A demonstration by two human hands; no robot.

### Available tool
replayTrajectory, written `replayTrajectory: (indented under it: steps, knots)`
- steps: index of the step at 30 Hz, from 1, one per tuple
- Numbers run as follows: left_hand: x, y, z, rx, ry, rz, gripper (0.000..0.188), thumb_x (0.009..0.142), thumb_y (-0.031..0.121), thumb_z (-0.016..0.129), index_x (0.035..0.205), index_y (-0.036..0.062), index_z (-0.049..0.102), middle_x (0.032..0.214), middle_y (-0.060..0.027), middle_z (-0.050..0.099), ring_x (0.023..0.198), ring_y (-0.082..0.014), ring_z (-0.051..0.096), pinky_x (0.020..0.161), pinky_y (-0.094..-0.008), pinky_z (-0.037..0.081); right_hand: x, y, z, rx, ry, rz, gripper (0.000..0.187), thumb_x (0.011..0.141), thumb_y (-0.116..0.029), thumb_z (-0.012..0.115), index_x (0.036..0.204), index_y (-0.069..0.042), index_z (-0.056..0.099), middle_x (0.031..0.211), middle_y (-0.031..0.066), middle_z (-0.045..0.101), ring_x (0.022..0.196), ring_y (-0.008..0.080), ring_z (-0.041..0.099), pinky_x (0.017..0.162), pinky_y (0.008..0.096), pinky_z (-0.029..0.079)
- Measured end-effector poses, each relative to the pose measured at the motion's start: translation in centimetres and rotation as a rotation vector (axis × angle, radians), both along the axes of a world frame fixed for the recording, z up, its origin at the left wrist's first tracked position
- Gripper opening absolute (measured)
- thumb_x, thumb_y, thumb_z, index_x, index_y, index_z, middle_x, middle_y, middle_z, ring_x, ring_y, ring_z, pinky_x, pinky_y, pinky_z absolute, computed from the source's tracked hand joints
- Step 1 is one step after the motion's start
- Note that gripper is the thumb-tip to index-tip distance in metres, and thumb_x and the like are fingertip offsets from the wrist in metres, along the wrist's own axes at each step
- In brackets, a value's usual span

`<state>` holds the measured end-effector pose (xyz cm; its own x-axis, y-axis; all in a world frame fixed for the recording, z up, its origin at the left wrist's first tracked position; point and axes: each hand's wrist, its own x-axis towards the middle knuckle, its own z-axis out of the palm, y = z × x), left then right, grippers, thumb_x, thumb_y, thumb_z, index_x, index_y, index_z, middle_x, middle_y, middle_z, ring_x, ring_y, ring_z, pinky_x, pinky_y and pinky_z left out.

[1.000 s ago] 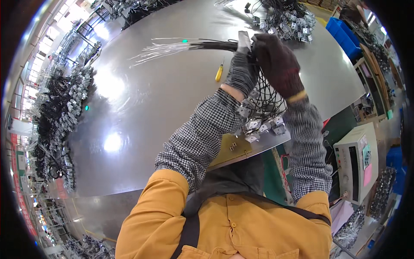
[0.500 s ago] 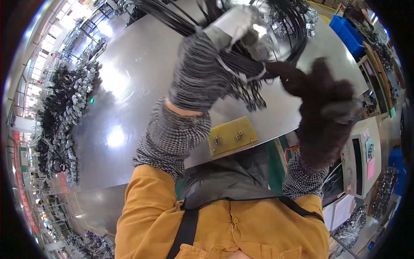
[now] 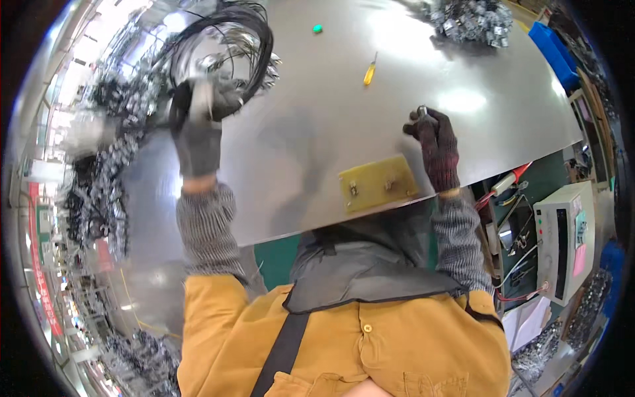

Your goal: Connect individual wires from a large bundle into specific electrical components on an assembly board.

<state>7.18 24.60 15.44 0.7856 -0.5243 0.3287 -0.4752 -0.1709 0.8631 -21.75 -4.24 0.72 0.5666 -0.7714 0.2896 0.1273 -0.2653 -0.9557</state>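
Observation:
My left hand (image 3: 200,135), in a grey glove and blurred by motion, is closed on a coiled bundle of black cables (image 3: 263,53) over the table's left side. Shiny connector ends hang about the coil. Held above the table on the right, my right hand (image 3: 436,142) wears a dark maroon glove. Its fingers are curled together, and something small and silvery shows at their tips, too small to name. Between the hands, at the near edge, lies a yellow plate (image 3: 378,184) with small metal fittings. Farther back is a screwdriver (image 3: 370,71) with a yellow handle.
A small green object (image 3: 317,28) lies on the metal table (image 3: 291,192). Connector bundles stand at the far right (image 3: 469,23) and along the left (image 3: 99,198). A blue bin (image 3: 554,54) and a beige box-shaped device (image 3: 562,241) are to the right.
The cable bundle has swung from the middle to the far left in my left hand. My right hand has come away from it and moved left. The screwdriver has come into sight.

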Motion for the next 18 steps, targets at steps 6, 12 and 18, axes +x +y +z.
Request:
replayTrajectory:
  steps: [6,12,18]
  knots:
    - [0.8,-0.6,3.2,-0.583,0.194,-0.201,0.043,0.098,0.036,0.076,0.120,0.0005,0.068,0.090,-0.0096,0.074,0.069,-0.0154,0.069,0.059,-0.0286,0.056,-1.9,-1.4,-4.6,-0.375,0.326,-0.100,0.027,0.110,-0.018,0.056,0.132,-0.004,0.061,0.107,0.0155,0.076,0.096,0.0276,0.075,0.087,0.0378,0.058]
    - [-1.2,2.8,3.0,-0.649,0.154,0.106,0.037,0.102,0.037,0.071,0.113,0.0024,0.065,0.085,-0.0046,0.067,0.065,-0.0097,0.061,0.061,-0.0251,0.054,-0.6,-4.6,-6.8,-0.645,0.408,-0.125,0.035,0.106,-0.030,0.062,0.131,-0.006,0.065,0.114,0.0199,0.073,0.104,0.0357,0.073,0.092,0.0450,0.057]
    - [-0.7,5.6,4.0,-0.877,0.217,0.335,0.040,0.107,0.037,0.064,0.117,-0.0021,0.063,0.079,0.0029,0.056,0.054,-0.0044,0.038,0.054,-0.0215,0.038,1.0,-8.0,-7.2,-0.613,0.641,-0.235,0.039,0.098,-0.032,0.071,0.129,-0.008,0.069,0.125,0.0190,0.071,0.119,0.0357,0.067,0.104,0.0462,0.053]
